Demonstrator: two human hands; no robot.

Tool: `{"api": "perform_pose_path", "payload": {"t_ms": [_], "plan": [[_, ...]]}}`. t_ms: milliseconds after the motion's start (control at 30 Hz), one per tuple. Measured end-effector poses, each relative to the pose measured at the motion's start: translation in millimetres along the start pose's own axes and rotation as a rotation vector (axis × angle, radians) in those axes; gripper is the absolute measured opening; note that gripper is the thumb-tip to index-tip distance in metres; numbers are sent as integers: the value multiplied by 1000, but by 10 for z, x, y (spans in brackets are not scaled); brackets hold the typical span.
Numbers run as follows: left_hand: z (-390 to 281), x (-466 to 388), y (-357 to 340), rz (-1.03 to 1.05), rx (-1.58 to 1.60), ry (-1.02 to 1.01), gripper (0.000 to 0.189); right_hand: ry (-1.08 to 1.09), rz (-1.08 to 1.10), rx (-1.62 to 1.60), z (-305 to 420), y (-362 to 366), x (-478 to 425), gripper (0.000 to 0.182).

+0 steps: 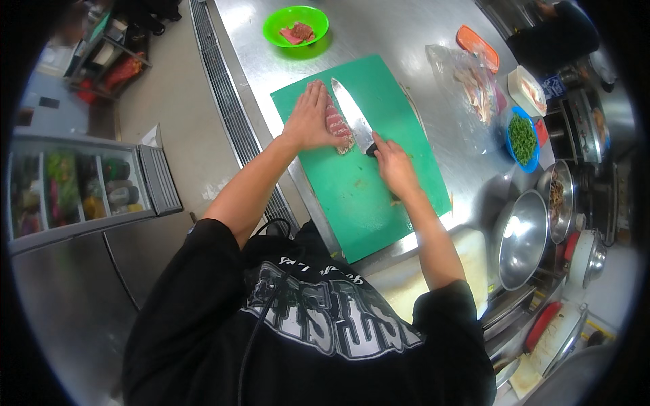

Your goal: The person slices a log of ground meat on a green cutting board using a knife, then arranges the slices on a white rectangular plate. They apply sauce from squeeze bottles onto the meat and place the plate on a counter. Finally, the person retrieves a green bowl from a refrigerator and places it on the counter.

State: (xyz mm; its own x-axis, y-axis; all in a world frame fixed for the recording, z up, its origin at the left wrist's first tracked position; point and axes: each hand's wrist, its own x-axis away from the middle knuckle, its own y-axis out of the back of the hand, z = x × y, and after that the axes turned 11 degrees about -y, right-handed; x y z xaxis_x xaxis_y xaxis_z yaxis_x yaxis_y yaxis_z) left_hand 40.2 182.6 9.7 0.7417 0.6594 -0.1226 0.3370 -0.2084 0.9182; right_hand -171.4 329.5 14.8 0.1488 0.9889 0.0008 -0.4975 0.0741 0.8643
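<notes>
A long piece of raw red meat (337, 124) with pale fat streaks lies on a green cutting board (376, 203). My left hand (310, 114) rests along it, holding it against the board with the thumb at its near end; part of the meat is hidden under the palm and fingers. In my right hand (395, 165) is the dark handle of a chef's knife (353, 111). Its broad blade lies just right of the meat, tip pointing away from me. Small scraps are scattered over the board.
Beyond the board stands a lime-green bowl (270, 28) holding meat pieces. At right are a clear plastic bag (472, 96), an orange lid (477, 45), a white container (518, 83), a blue bowl (530, 165) of chopped greens and a steel bowl (523, 241). A floor grate (218, 76) runs left.
</notes>
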Motion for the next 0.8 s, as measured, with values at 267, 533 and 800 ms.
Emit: {"api": "perform_pose_path", "payload": {"t_ms": [267,533,800], "plan": [[89,53,-43,-58,46,-63,135,60,22,4,19,1,-85,44],[87,82,-69,-91,89,-69,133,30,146,30,45,68,-103,43],[115,122,-55,-107,86,-85,133,33,170,67,137,60,-103,45]]}}
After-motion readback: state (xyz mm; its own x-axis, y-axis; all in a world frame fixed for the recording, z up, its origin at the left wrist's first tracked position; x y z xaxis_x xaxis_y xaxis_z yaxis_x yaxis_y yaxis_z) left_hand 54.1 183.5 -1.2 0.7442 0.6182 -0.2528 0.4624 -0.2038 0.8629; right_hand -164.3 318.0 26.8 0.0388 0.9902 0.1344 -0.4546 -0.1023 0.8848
